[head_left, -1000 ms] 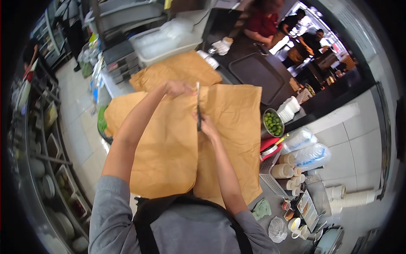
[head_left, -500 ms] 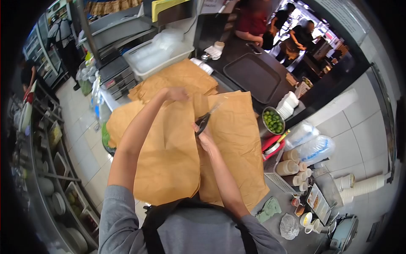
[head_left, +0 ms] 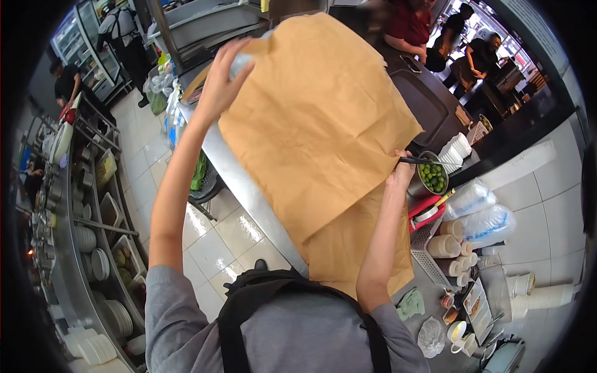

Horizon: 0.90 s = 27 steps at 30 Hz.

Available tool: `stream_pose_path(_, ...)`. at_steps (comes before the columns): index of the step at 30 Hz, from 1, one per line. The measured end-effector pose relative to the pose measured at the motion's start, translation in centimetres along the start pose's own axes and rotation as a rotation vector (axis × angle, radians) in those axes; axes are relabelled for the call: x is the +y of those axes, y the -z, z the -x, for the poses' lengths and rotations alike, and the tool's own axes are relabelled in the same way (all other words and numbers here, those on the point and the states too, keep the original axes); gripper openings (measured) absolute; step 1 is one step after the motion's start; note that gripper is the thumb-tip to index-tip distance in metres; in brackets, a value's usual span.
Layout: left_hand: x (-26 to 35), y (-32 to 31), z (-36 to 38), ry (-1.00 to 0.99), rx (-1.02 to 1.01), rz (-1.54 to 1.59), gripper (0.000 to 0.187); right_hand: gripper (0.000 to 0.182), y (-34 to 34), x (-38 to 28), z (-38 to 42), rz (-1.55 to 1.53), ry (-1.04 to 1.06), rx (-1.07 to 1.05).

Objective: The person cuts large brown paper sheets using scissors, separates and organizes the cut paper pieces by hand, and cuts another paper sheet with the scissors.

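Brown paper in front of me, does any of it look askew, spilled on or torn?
The upper sheet is askew: it slants across the lower sheet, so their edges don't line up. That's probably just from handling, since the right hand, holding scissors, is at its edge. I see no spill or clear tear.

Black straps (head_left: 234,348) run over a grey short-sleeved shirt (head_left: 301,339), above a dark shoe (head_left: 261,265).
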<state>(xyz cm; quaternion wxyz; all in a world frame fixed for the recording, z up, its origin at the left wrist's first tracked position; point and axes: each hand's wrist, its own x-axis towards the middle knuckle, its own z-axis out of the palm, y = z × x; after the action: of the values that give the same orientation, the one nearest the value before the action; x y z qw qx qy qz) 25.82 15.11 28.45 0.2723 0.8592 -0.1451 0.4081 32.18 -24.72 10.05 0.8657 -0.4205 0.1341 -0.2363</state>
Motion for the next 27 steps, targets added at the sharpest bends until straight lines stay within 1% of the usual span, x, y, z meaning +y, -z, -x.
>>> stream_pose_path(1, -1.1, -0.9, 2.5, 0.023, -0.030, -0.036, 0.044, 0.035, 1.0, 0.5, -0.8, 0.026, 0.074, 0.087)
stream_pose_path(3, -4.0, -4.1, 9.6, 0.101, -0.132, -0.072, 0.064, 0.034, 2.3, 1.6, -0.7, 0.031, 0.154, 0.183)
stream_pose_path(4, -3.2, -5.3, 12.8, 0.206, -0.125, -0.099, 0.072, 0.033, 2.6, 2.3, -0.4, 0.032, 0.194, 0.227)
stream_pose_path(5, -4.9, -7.6, 17.2, 0.312, -0.106, -0.092, 0.077, 0.033, 3.0, 3.3, 0.1, 0.060, 0.221, 0.314)
stream_pose_path(6, -5.1, -9.1, 20.5, 0.427, -0.142, 0.039, 0.082, 0.033, 3.1, 3.7, 0.2, 0.077, 0.251, 0.397)
stream_pose_path(7, -5.9, -11.1, 23.9, 0.488, -0.144, -0.006, 0.082, 0.032, 3.3, 3.4, 0.3, 0.112, 0.329, 0.299)
stream_pose_path(8, -5.8, -12.4, 25.2, 0.602, -0.143, 0.360, 0.080, 0.030, 3.9, 3.4, 0.7, 0.146, 0.402, 0.208)
stream_pose_path(9, -5.5, -14.3, 26.8, 0.724, -0.108, 0.435, 0.077, 0.029, 4.3, 3.9, 1.2, 0.197, 0.462, 0.125)
stream_pose_path(10, -4.4, -15.9, 29.2, 0.882, -0.088, 0.508, 0.075, 0.027, 4.2, 4.1, 1.6, 0.530, 0.470, 0.272)
stream_pose_path(12, -1.6, -15.9, 29.1, 0.871, -0.032, 0.350, 0.069, 0.028, 5.8, 3.2, 4.3, 1.312, 0.402, 0.518)
stream_pose_path(14, 0.1, -14.8, 26.9, 1.056, -0.058, 0.334, 0.064, 0.035, 6.1, 3.1, 4.7, 1.134, 0.777, 0.462)
stream_pose_path(16, -0.5, -15.2, 27.3, 1.003, -0.017, 0.301, 0.051, 0.038, 2.9, 1.3, 6.6, 1.150, 0.935, 0.148)
stream_pose_path(17, -1.0, -15.6, 27.3, 0.969, 0.018, 0.295, 0.045, 0.036, 0.5, 1.8, 6.8, 1.143, 0.853, -0.009)
stream_pose_path(18, -1.6, -15.6, 27.9, 0.937, -0.020, 0.229, 0.036, 0.034, -1.9, 3.1, 6.9, 1.136, 0.767, -0.166)
stream_pose_path(20, -3.5, -15.4, 28.9, 0.856, -0.089, 0.127, 0.024, 0.031, -5.5, 7.5, 5.4, 1.113, 0.625, -0.386)
stream_pose_path(21, -4.5, -14.8, 28.7, 0.851, -0.176, 0.191, 0.023, 0.030, -5.6, 10.6, 5.1, 1.351, 0.618, -0.381)
stream_pose_path(22, -5.5, -14.9, 28.8, 0.924, -0.175, 0.272, 0.024, 0.033, -4.7, 13.5, 4.1, 1.529, 0.636, -0.375)
stream_pose_path(23, -4.9, -13.2, 27.2, 0.958, -0.278, 0.363, 0.023, 0.044, -2.7, 15.8, 3.1, 1.596, 0.434, -0.464)
stream_pose_path(24, -4.4, -12.5, 27.0, 0.999, -0.243, 0.470, 0.024, 0.059, -1.4, 17.5, 2.9, 1.733, 0.487, -0.419)
stream_pose_path(25, -4.5, -12.2, 27.7, 1.046, -0.339, 0.348, 0.026, 0.068, -1.9, 17.2, 3.2, 1.827, 0.443, -0.415)
stream_pose_path(26, -4.9, -11.9, 28.2, 1.106, -0.394, 0.408, 0.026, 0.065, -1.9, 17.6, 2.9, 1.798, 0.506, -0.363)
stream_pose_path(27, -4.1, -11.5, 27.1, 1.076, -0.360, 0.359, 0.027, 0.063, -2.4, 16.5, 2.9, 1.752, 0.496, -0.351)
